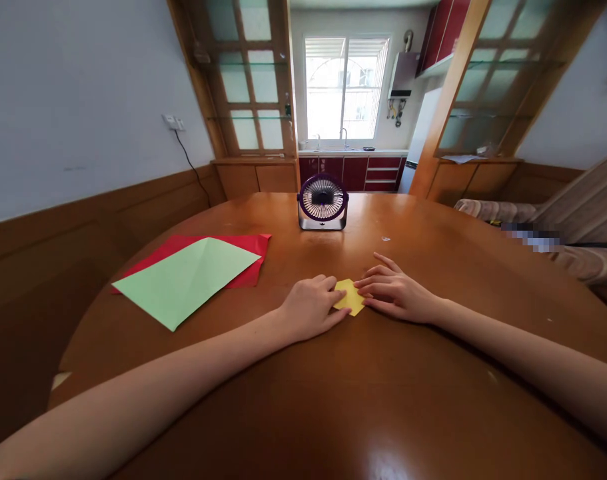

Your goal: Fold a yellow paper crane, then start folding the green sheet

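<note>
A round wooden table [383, 400] fills the view. On it, at ten o'clock from the hands, a red sheet [248, 250] lies flat with a green sheet [183, 280] on top, covering most of it. At twelve o'clock, well apart from the hands, a small purple fan [322, 202] stands upright, its grille facing the person. The left hand [310, 307] rests knuckles-up, fingers curled, their tips pressing the left edge of a small folded yellow paper [350, 297]. The right hand [393, 291] lies at three o'clock of that paper, fingers stretched flat, tips touching its right edge. Neither hand grips; both press the paper against the table. The paper sits between them, near the table's middle.
</note>
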`<act>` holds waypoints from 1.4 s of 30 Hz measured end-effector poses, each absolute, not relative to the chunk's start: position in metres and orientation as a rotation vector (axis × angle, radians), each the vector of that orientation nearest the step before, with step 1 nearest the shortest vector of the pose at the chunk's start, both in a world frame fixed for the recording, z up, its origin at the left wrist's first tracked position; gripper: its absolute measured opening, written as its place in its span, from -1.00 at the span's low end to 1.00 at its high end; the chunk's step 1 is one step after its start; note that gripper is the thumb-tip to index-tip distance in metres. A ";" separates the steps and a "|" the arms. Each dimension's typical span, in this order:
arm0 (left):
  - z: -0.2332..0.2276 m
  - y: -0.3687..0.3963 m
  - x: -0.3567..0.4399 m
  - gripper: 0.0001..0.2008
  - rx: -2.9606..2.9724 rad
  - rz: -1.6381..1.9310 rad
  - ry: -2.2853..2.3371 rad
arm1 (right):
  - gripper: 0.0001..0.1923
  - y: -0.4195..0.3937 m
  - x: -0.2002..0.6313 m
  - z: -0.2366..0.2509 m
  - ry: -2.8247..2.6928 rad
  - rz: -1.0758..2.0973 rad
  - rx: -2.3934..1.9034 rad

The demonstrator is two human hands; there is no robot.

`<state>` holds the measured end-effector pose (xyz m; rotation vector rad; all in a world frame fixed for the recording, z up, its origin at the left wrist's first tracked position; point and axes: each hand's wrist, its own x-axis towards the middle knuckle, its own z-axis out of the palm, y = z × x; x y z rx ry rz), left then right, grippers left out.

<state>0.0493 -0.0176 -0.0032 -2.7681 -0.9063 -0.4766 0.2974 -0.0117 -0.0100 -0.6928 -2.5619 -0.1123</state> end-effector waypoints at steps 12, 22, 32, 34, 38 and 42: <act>-0.004 -0.016 0.050 -0.60 -2.739 -0.403 -0.896 | -0.91 -0.020 0.302 -0.005 -2.551 -0.286 -0.494; -0.010 -0.014 0.047 -0.63 -2.772 -0.537 -0.899 | -0.86 -0.023 0.303 -0.005 -2.537 -0.310 -0.430; -0.011 -0.011 0.060 -0.53 -2.744 -0.592 -0.940 | -0.69 -0.016 0.296 -0.005 -2.645 -0.099 -0.348; -0.011 -0.012 0.061 -0.48 -2.728 -0.593 -0.973 | -0.69 -0.016 0.296 -0.004 -2.653 -0.103 -0.351; -0.009 -0.012 0.060 -0.44 -2.740 -0.584 -1.052 | -0.71 -0.016 0.297 -0.004 -2.677 -0.117 -0.360; -0.012 -0.014 0.054 -0.47 -2.772 -0.584 -1.053 | -0.71 -0.016 0.297 -0.004 -2.668 -0.054 -0.384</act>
